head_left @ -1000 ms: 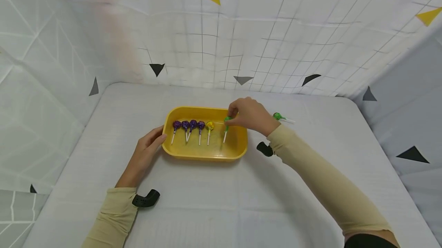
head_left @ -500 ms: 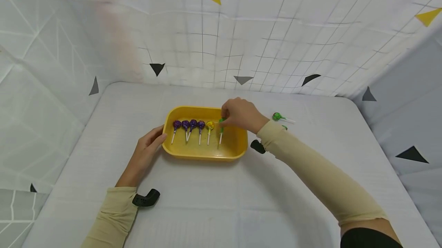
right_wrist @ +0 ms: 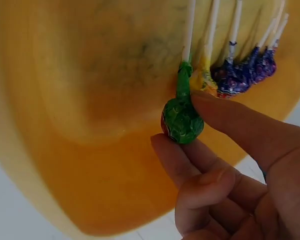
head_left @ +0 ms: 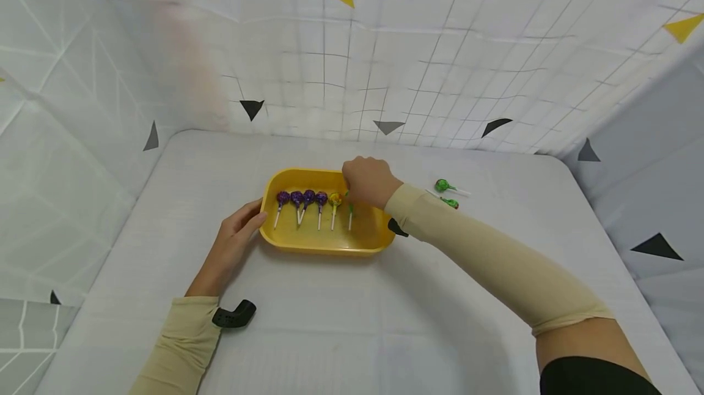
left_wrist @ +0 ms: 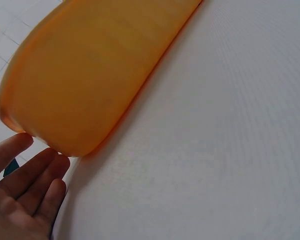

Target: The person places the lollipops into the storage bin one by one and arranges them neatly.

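Inside a yellow tray [head_left: 324, 249], several purple-wrapped lollipops [head_left: 308, 197] and a yellow one [head_left: 335, 199] lie in a row, sticks toward the person. My right hand [head_left: 367, 182] pinches a green lollipop [right_wrist: 182, 122] by its wrapped head between thumb and fingers, just right of the yellow one. Its head is mostly hidden by the hand in the head view. My left hand [head_left: 233, 242] holds the tray's left end, thumb at the rim and the other fingertips [left_wrist: 60, 162] against the outer wall.
Right of the tray, on the white-covered table [head_left: 330, 334], lie a green lollipop [head_left: 442, 185] and a green-and-red one [head_left: 450, 203]. Patterned white sheets [head_left: 418, 46] rise behind and at both sides. A black wrist device [head_left: 233, 314] sticks out from the left sleeve.
My right hand has moved left with the green lollipop, bringing it closer to the yellow one. The second lollipop on the table has come out from behind the sleeve. The left hand stays put.
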Demonstrator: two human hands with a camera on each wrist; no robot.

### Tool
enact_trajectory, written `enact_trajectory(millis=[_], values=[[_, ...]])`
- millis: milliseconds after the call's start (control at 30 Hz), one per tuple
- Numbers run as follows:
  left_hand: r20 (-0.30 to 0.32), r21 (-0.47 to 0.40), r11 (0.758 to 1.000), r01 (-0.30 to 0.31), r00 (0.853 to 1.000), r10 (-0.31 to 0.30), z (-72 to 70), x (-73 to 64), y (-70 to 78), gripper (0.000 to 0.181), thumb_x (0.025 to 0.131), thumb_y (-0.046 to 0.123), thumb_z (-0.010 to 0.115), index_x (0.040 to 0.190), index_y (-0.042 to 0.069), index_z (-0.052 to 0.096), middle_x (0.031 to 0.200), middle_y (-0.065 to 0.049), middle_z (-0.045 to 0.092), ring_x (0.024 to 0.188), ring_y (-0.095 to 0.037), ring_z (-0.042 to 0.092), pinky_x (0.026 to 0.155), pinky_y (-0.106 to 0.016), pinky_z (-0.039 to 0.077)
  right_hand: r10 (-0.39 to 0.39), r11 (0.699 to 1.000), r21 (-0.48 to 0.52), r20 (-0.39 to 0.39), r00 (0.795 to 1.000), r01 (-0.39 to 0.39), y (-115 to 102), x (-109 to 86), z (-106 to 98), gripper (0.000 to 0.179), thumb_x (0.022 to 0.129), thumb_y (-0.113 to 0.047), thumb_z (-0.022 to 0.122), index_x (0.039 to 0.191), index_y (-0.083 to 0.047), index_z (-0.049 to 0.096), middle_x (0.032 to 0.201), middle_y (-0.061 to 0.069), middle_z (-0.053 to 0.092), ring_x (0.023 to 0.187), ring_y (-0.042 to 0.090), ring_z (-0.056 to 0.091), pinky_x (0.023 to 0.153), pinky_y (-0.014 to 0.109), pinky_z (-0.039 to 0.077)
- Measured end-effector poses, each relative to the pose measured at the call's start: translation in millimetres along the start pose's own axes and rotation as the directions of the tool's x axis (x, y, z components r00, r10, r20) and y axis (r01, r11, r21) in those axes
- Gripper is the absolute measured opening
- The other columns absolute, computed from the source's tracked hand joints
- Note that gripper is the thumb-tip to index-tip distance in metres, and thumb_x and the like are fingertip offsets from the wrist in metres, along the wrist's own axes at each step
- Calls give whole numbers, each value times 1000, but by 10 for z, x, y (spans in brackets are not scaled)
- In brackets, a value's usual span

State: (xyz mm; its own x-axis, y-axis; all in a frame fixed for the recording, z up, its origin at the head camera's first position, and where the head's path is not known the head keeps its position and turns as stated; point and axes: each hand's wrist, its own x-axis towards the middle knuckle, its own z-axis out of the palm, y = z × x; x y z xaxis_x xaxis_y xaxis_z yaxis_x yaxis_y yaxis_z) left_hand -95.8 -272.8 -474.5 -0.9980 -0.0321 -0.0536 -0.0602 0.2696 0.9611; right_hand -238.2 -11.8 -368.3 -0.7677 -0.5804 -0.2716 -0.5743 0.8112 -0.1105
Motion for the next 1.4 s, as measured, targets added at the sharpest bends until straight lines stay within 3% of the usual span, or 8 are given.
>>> enact_trajectory(millis=[400, 900, 1100, 1200, 1333, 1400], values=[[3, 1, 1000, -7, 1000, 7, -7, 8, -16, 57, 108, 44, 52, 155, 13, 47, 160, -8, 48, 151, -25, 41, 126, -49, 34, 14, 996, -87, 13, 1000, -13, -89, 100, 41, 22, 92, -17, 75, 110, -6, 70, 94, 7, 74, 76, 20, 67, 71, 39, 64], [-9, 8, 1000, 3, 1000, -3, 0, 10, -21, 57, 108, 43, 52, 155, 12, 47, 159, -10, 49, 150, -26, 42, 126, -48, 34, 15, 993, -115, 35, 999, -11, -132, 121, 77, 26, 93, -17, 74, 115, -6, 69, 99, 8, 75, 81, 22, 70, 76, 41, 65], [-12, 30, 999, -10, 1000, 10, -6, 5, -22, 57, 108, 44, 51, 155, 12, 47, 158, -9, 50, 148, -25, 45, 121, -28, 40, 4, 992, -127, 25, 1000, -1, -130, 125, 93, 25, 93, -18, 73, 116, -6, 69, 97, 8, 75, 79, 21, 69, 75, 40, 65], [-11, 27, 1000, -9, 1000, 10, -3, 3, -17, 57, 108, 44, 51, 155, 11, 47, 158, -10, 50, 148, -25, 44, 122, -32, 40, -1, 992, -129, 22, 1000, 3, -131, 118, 87, 25, 94, -17, 72, 116, -6, 70, 97, 8, 75, 79, 21, 70, 75, 40, 65], [-7, 10, 1000, -2, 1000, 2, -1, 6, -17, 57, 108, 43, 51, 155, 12, 47, 159, -10, 49, 149, -27, 43, 125, -49, 35, -5, 993, -120, 16, 1000, 7, -127, 116, 88, 26, 93, -17, 73, 116, -6, 70, 97, 9, 75, 79, 22, 70, 74, 41, 65], [-5, 2, 1000, 4, 1000, -4, -1, 5, -15, 57, 108, 43, 52, 156, 12, 46, 160, -10, 48, 150, -27, 42, 126, -50, 34, -3, 993, -117, 14, 1000, 5, -120, 121, 96, 26, 92, -17, 73, 116, -6, 70, 97, 9, 75, 78, 22, 69, 74, 41, 65]])
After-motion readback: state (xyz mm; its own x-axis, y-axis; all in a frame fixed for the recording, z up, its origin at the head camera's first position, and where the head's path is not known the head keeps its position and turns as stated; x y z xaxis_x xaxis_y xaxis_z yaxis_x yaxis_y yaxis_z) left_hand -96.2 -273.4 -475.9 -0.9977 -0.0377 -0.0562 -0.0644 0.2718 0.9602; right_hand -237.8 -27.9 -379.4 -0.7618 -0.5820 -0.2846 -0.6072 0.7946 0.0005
